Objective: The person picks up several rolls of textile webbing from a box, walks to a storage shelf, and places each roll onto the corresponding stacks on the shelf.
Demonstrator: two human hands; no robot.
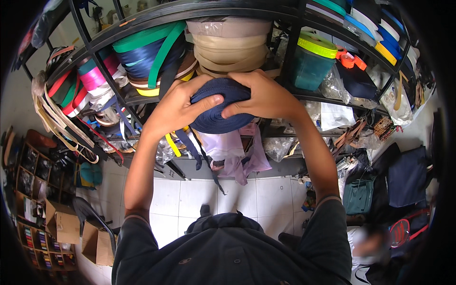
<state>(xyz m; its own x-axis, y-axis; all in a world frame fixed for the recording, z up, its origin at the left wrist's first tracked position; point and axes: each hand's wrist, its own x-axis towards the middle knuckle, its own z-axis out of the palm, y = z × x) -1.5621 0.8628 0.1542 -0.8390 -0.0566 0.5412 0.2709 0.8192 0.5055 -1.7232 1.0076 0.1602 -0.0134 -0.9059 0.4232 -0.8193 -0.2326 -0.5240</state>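
Observation:
Between both hands I hold a coiled roll of dark navy webbing tape [223,119], raised at the front of a black metal shelf rack [190,29]. My left hand [183,102] grips its left side, thumb lying across the flat face. From the right, my right hand [263,95] clasps it, with the thumb near the coil's centre. The fingers of both hands are partly hidden behind the roll. Just beyond it sits a tall stack of beige webbing rolls [228,50]. To its left stands a stack of navy and green rolls [149,57].
Left on the rack are pink and red ribbon rolls [90,76] and hanging strips [59,123]. A teal container with a yellow roll [313,59] stands at the right. Cardboard boxes [97,244] sit on the floor. Another person [368,244] is at lower right, near bags [406,175].

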